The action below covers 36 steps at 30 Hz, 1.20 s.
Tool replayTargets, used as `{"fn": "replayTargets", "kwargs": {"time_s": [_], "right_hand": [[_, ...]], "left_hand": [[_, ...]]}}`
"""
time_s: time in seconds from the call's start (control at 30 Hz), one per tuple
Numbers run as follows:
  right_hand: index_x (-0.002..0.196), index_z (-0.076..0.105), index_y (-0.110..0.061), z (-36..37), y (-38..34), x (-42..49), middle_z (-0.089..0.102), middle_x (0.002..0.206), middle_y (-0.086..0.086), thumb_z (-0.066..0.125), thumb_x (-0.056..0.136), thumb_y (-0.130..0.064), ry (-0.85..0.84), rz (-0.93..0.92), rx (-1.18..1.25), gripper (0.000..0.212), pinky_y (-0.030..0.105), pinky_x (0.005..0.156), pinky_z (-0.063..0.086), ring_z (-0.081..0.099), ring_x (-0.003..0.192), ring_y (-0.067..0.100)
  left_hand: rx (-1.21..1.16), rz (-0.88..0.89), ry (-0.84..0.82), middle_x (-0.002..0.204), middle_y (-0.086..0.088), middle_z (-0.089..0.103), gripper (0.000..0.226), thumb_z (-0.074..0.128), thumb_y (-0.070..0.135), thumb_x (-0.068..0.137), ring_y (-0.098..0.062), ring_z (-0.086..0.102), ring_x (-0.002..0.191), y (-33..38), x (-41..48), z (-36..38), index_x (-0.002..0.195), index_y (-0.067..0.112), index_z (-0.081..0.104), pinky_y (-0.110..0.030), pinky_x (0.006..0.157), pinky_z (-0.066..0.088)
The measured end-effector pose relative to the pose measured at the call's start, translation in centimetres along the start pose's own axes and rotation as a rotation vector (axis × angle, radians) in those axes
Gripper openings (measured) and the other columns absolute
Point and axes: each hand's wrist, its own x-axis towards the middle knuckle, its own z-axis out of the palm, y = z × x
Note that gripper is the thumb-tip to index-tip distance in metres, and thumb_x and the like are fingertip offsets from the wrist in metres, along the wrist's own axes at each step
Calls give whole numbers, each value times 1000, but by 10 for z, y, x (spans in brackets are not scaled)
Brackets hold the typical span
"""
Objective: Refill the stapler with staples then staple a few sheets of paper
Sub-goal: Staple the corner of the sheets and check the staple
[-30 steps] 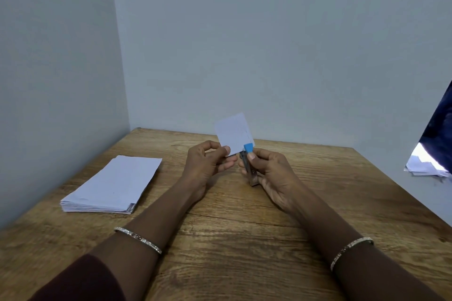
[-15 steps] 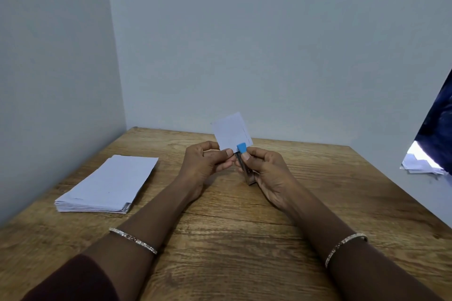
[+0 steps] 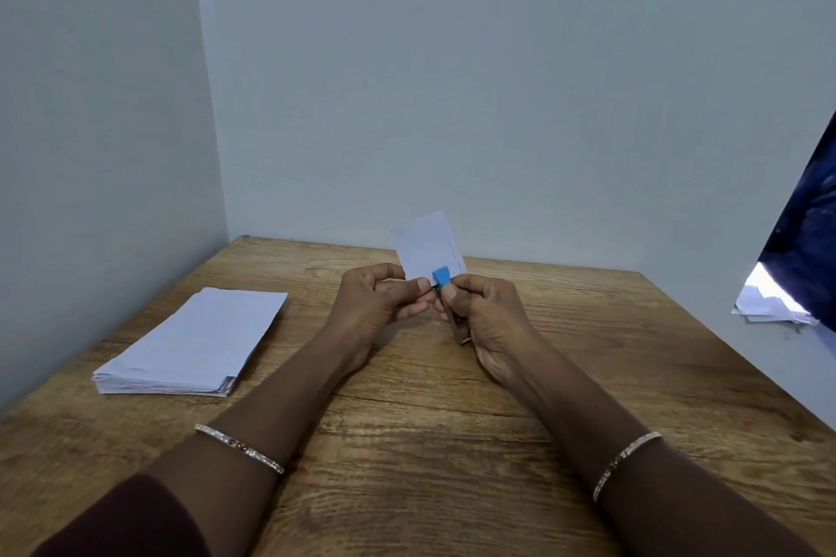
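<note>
Head view: I hold the small stapler [image 3: 452, 308] in my right hand [image 3: 493, 321], fingers wrapped round its body and my thumb pressed on its top just under the blue tip [image 3: 442, 277]. Its long axis runs from that blue end, pointing up and toward the far edge of the desk [image 3: 407, 443], down to the metal end that sticks out below my palm toward me. My left hand [image 3: 375, 308] pinches the small set of sheets [image 3: 427, 246] by its lower edge, thumb and forefinger pressed together on it. The sheets stand upright above both hands, with their lower right corner right at the blue tip.

That is what the coming squeeze turns on, as I judge it: the corner has to sit inside the stapler's mouth, and I cannot tell from here whether it lies between the jaws or just behind the tip. The right hand does the pressing; the left only steadies. The spare stack of paper [image 3: 190, 344] lies flat near the desk's left edge, well apart from both hands.
</note>
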Motion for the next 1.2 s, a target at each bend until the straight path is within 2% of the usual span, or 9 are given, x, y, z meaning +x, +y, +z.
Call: {"fn": "replayTargets", "kwargs": {"time_s": [0.1, 0.23, 0.37, 0.47, 0.6, 0.7, 0.9, 1.0, 1.2], "right_hand": [[91, 72, 0, 3, 0, 0, 71, 77, 17, 63, 93, 7, 30, -5, -26, 12, 21, 62, 56, 65, 69, 21], [100, 72, 3, -2, 1, 1, 71, 85, 19, 64, 93, 4, -25, 30, -1, 10, 27, 73, 57, 67, 72, 19], [102, 71, 0, -6, -1, -1, 72, 84, 11, 61, 96, 0, -120, 49, 30, 11, 28, 76, 55, 66, 74, 15], [107, 71, 0, -8, -1, 1, 72, 86, 11, 59, 98, -2, -113, 57, 48, 15, 31, 76, 54, 66, 75, 15], [118, 66, 5, -10, -1, 2, 71, 91, 14, 59, 98, -3, -104, 65, 51, 22, 33, 84, 56, 70, 79, 16], [120, 66, 6, -10, -1, 2, 73, 91, 12, 61, 97, -2, -107, 66, 51, 25, 32, 83, 58, 71, 79, 14], [122, 65, 7, -11, -1, 2, 73, 100, 15, 64, 95, -2, -99, 51, 68, 28, 24, 71, 62, 71, 84, 16], [123, 64, 8, -12, -1, 2, 73, 102, 17, 65, 94, -2, -88, 55, 71, 30, 23, 72, 62, 71, 86, 18], [116, 67, 7, -11, -1, 1, 73, 95, 16, 65, 94, -1, -91, 68, 88, 24, 25, 76, 61, 70, 84, 18]], "left_hand": [[9, 4, -7, 94, -26, 76, 28, 75, -2, 82, -26, 77, 82, -1, 0, 0, 106, -12, 65, -31, 79, 61], [12, 12, 1, 94, -26, 76, 25, 73, -5, 83, -24, 77, 79, -2, -1, 1, 105, -12, 65, -26, 74, 62], [8, 21, 32, 92, -25, 76, 22, 71, -5, 84, -23, 76, 76, -2, 1, 0, 104, -12, 66, -25, 72, 62], [-11, 26, 66, 84, -20, 76, 22, 70, -5, 85, -20, 75, 71, -2, 2, 0, 104, -12, 66, -24, 70, 62], [-3, 30, 86, 89, -22, 75, 25, 71, -4, 85, -21, 74, 72, -1, 3, -2, 108, -12, 64, -26, 72, 63], [-9, 31, 74, 93, -23, 75, 28, 72, -2, 84, -22, 74, 75, -2, 3, -2, 110, -11, 64, -29, 75, 63], [-22, 38, 54, 89, -20, 75, 28, 73, -3, 84, -21, 74, 74, -3, 3, -2, 109, -11, 64, -25, 71, 62], [-21, 39, 45, 88, -21, 75, 26, 73, -4, 83, -21, 75, 74, -3, 3, -2, 107, -11, 65, -24, 68, 62], [-11, 34, 27, 90, -23, 76, 25, 74, -3, 82, -24, 75, 76, -3, 3, -3, 105, -9, 66, -26, 72, 62]]}}
